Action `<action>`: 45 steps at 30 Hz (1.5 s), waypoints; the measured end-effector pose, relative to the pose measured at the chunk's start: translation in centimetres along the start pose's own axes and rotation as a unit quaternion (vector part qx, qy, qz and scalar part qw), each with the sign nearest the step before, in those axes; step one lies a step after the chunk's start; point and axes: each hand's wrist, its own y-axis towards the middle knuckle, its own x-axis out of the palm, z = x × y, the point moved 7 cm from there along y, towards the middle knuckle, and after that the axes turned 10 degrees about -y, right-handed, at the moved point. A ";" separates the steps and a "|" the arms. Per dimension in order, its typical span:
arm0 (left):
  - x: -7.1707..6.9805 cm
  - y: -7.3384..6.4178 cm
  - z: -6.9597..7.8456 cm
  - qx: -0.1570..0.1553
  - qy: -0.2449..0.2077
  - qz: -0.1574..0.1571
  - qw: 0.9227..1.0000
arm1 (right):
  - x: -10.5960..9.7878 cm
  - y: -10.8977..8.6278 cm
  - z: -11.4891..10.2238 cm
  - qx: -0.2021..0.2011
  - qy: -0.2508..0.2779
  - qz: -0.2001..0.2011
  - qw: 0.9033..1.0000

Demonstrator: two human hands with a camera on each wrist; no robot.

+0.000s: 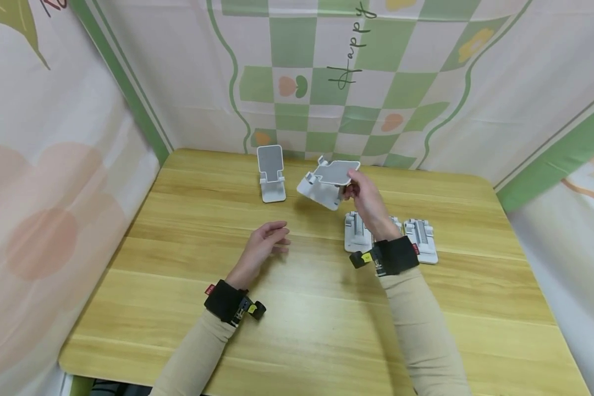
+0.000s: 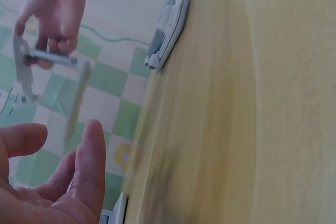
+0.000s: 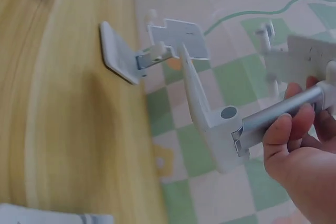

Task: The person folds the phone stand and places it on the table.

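In the head view my right hand grips an unfolded white-and-grey phone stand, held tilted above the table. The right wrist view shows my fingers curled round its silver metal stem. My left hand hovers over the wood to the left, fingers relaxed and holding nothing; the left wrist view has its thumb and fingers apart. A second unfolded phone stand stands upright near the back edge.
Folded phone stands lie in a row on the right: one is beside my forearm, another farther right, and one between them is partly hidden by my wrist. A patterned cloth hangs behind the wooden table.
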 end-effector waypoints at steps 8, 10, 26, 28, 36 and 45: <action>0.0 0.2 0.4 0.006 -0.024 0.000 1.000 | 0.0 -1.3 -1.3 0.000 0.003 -0.053 0.999; 0.1 0.2 0.6 0.007 -0.030 -0.008 0.999 | 0.2 -1.6 -1.3 0.008 -0.002 -0.071 0.997; 2.7 0.2 0.2 -0.020 -0.057 -0.111 0.992 | 1.6 -3.5 -1.4 0.030 -0.041 -0.207 0.977; 3.2 0.1 -0.2 -0.034 -0.047 -0.124 0.991 | 1.8 -3.7 -1.3 0.030 -0.046 -0.229 0.972; 5.1 -0.7 -1.1 -0.062 -0.014 -0.186 0.980 | 2.9 -4.5 -1.4 0.000 -0.016 -0.321 0.947; 6.0 -1.4 -1.9 -0.069 -0.008 -0.221 0.973 | 3.2 -4.9 -1.0 0.010 -0.004 -0.355 0.935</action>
